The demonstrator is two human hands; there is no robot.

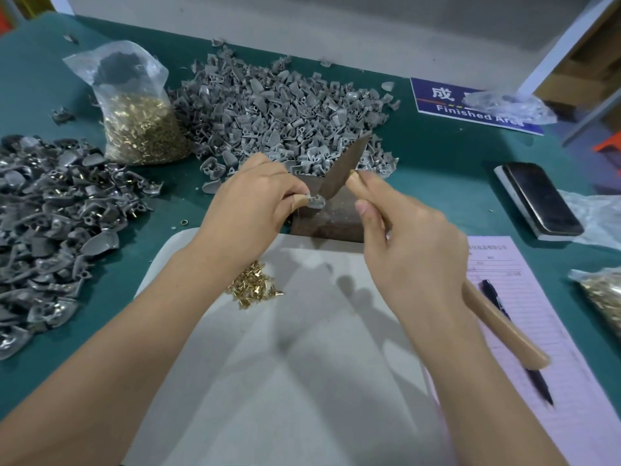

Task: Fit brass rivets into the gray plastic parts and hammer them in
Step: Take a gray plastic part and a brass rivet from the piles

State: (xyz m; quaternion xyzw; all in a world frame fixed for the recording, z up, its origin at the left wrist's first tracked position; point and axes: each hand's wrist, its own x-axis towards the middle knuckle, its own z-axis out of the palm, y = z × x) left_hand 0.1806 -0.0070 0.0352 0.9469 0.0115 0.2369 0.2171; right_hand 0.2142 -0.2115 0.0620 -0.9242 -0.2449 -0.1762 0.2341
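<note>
My left hand [255, 200] pinches a small gray plastic part [316, 201] and holds it on a dark metal block [331, 218]. My right hand [408, 240] grips a hammer by its wooden handle [504, 326]. The hammer's dark head [344, 168] has its lower end right at the part. A small heap of loose brass rivets [253, 285] lies on the white tray [302, 364] below my left wrist. A large pile of gray plastic parts [282, 109] sits behind the block.
A plastic bag of brass rivets [141, 129] stands at the back left. Gray parts with rivets in them [50, 223] are heaped at the left. At the right lie a phone [541, 200], a pink form [524, 314] with a pen [524, 348], another rivet bag [605, 294] and a blue sign [470, 105].
</note>
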